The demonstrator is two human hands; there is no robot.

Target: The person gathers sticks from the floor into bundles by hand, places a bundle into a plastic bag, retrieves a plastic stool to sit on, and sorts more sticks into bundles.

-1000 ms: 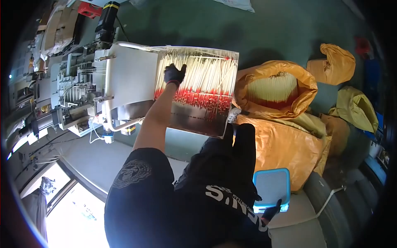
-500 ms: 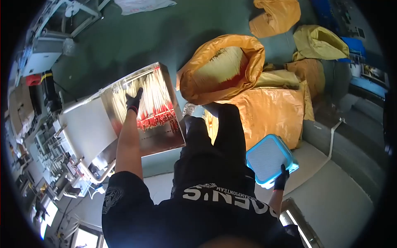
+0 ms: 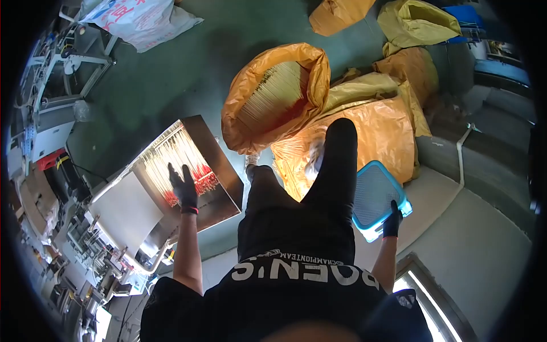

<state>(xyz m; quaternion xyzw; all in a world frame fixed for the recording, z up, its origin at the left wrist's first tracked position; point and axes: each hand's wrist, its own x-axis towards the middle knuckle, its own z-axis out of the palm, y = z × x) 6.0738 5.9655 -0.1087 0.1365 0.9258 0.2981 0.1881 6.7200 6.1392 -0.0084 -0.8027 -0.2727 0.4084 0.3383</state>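
My left hand, in a black glove, is open with fingers spread over the near edge of a layer of thin pale sticks with red ends, which look like incense sticks. They lie in an open shiny metal box at my left. My right hand, gloved in black too, grips the near right edge of a blue-rimmed rectangular plastic box with a grey patterned face, tilted beside my right leg. Ahead of my feet an orange woven sack stands wide open, filled with similar sticks.
Several orange and yellow sacks lie at the right, close to my legs. A pale panel adjoins the metal box at left, with machine frames beyond. A white printed bag is on the green floor.
My left hand has drawn back toward me over the sticks, its fingers now spread. My right knee has risen; my right hand keeps the blue-rimmed box. The view has shifted.
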